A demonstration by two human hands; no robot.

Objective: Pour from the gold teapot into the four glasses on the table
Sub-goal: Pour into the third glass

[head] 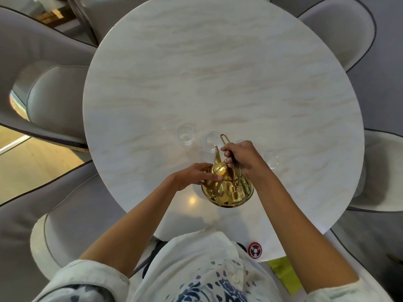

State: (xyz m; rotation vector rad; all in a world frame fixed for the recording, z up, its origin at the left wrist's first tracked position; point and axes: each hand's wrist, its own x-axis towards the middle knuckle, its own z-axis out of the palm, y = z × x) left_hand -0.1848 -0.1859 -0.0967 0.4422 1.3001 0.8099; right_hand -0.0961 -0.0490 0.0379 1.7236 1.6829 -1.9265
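Tipping looks the step in hand: the right hand point(242, 159) grips the wire handle of the shiny gold metal teapot point(226, 186), low centre, while left hand point(194, 174) fingers press its lid. Its spout points at the second (from left) clear glass point(212, 141); next, tilt steadily.

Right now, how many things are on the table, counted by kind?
Clear glasses: 4, at (mostly hidden behind the right hand) and
Gold teapot: 1
Round red and black button thing at the near table edge: 1
Total: 6
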